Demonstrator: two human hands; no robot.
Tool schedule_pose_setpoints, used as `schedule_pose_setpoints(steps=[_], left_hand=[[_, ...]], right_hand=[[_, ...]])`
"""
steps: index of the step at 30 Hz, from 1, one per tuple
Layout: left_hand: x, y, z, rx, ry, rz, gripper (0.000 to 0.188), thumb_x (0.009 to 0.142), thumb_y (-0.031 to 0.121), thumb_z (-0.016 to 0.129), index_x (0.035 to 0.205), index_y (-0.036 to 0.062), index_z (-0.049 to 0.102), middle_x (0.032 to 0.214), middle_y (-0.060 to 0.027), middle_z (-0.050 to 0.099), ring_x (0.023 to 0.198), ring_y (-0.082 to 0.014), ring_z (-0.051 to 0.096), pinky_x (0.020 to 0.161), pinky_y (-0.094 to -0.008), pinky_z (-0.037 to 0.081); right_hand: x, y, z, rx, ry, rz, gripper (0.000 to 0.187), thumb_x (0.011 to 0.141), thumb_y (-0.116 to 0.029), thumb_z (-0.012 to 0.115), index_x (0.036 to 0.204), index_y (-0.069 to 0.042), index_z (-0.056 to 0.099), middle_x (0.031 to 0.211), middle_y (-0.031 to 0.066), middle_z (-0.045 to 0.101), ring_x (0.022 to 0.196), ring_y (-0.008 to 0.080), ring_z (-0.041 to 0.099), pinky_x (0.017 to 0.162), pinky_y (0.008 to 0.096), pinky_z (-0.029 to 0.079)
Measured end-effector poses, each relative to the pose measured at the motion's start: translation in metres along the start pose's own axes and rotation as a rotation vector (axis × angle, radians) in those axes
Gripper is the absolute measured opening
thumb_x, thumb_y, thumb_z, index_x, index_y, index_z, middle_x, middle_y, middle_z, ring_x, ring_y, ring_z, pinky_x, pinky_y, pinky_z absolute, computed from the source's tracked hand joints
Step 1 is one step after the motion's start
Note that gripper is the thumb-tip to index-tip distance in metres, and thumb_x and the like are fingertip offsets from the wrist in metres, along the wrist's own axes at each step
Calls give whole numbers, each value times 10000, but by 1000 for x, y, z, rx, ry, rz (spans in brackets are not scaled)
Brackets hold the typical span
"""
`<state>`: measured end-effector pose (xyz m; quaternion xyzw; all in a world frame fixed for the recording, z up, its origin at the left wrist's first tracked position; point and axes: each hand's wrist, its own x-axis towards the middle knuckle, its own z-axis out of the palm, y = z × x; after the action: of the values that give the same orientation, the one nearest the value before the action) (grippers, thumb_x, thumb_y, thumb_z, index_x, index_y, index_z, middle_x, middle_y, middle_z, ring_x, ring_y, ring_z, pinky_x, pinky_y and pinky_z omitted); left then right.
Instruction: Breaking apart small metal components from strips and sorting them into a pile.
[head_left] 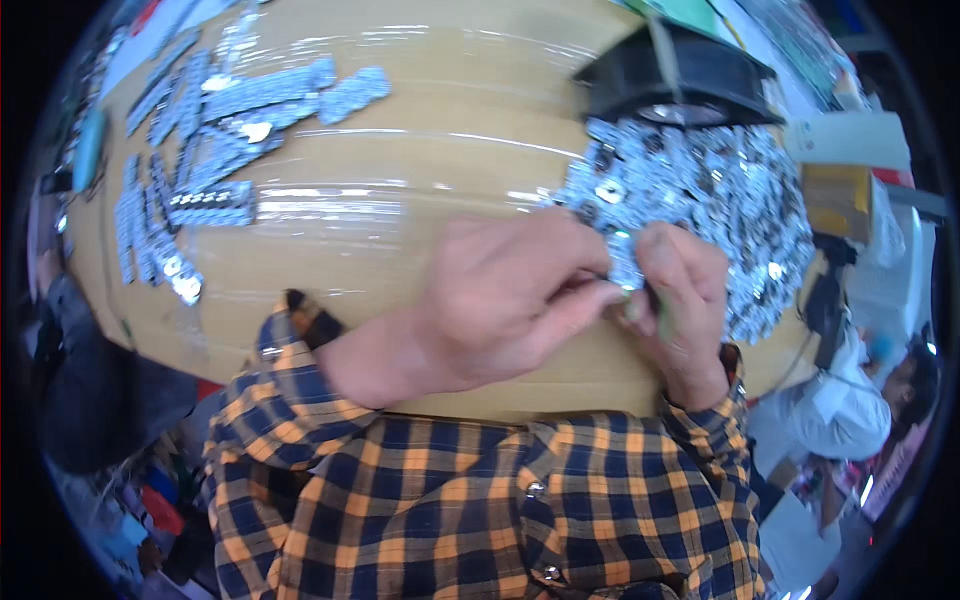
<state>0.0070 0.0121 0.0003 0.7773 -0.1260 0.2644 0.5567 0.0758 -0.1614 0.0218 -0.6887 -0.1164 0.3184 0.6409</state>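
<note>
My left hand [505,290] and my right hand [688,300] meet right of the middle, just in front of a heap of small shiny metal pieces [765,215]. Between their fingertips is a short shiny silver piece [624,262], perhaps several pieces together; blur hides its exact kind. The right thumb and fingers pinch it from the right. Closed fingers of the left hand press at its left side. At the far left lie several long strips of similar silver pieces [265,92], and one strip with a dark dotted face [212,204].
A black bin [690,75] lies tipped behind the heap on the tape-covered cardboard tabletop [430,150]. Boxes [850,140] stand along the right edge. A light-blue object [88,150] is at the left edge. A person in white [835,405] is at the right, another in dark clothes [100,380] at the left.
</note>
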Motion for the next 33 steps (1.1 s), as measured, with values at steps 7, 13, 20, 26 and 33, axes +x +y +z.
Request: schedule_pose_setpoints(steps=[7,13,20,26,33], left_hand=[[-4,-1,13,-122,76,-45,158,724,-27,763,825,-4,643,694,-75,626,544,-143,587,475,-234,441],[0,-2,8,-96,51,-41,222,721,-27,772,884,-12,623,692,-79,624,547,-118,592,483,-207,438],[2,0,1,12,-7,52,234,702,-27,774,880,-1,623,681,-80,620,533,-148,594,470,-235,436],[4,-2,-10,124,-156,34,239,723,87,777,881,13,613,738,-105,611,592,-227,617,513,-303,463],[26,-28,-103,1115,-75,-79,270,726,87,714,974,32,623,905,-112,633,823,-306,599,708,-379,503]], right_hand=[[-4,2,-3,105,15,-27,333,1000,-202,479,711,-37,484,491,-3,451,387,47,376,371,201,281],[-1,1,-7,92,-13,-10,280,988,-176,510,788,5,585,534,-8,517,418,19,406,400,182,289],[0,1,-3,194,-86,-30,279,989,-155,515,765,-4,586,516,-15,506,410,16,387,392,185,273],[5,6,-18,-478,269,-491,295,971,-139,504,733,-4,613,648,-6,536,528,17,395,480,185,276],[8,2,-32,-254,437,-470,294,978,-199,543,769,-8,621,677,-15,568,518,-11,359,452,162,238]])
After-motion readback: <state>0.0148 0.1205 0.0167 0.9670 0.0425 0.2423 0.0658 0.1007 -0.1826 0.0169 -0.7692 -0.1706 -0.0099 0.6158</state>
